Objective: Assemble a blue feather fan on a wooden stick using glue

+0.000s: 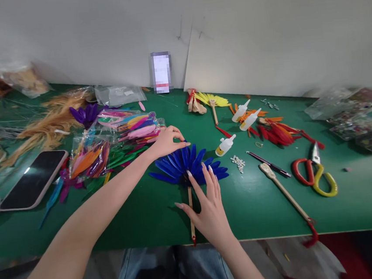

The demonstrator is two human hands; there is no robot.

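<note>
Forearms (pixel 91 218), hands (pixel 209 207) on feathers (pixel 172 168); bottle label (pixel 219 150) blurred.

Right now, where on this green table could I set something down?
Bare green table between your right hand and the loose wooden stick, or right of the scissors. Crowded: left, with feather packets and a flat phone; back right, with red feathers and glue bottles.

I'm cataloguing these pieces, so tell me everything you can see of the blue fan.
The blue fan lies on the green table, its slender feathers spread in a half circle from a darker centre. Its straight, pale handle looks wooden, points to the near edge and ends in red cord. Left fingers reach its top tips; right fingers rest on its middle.
</note>
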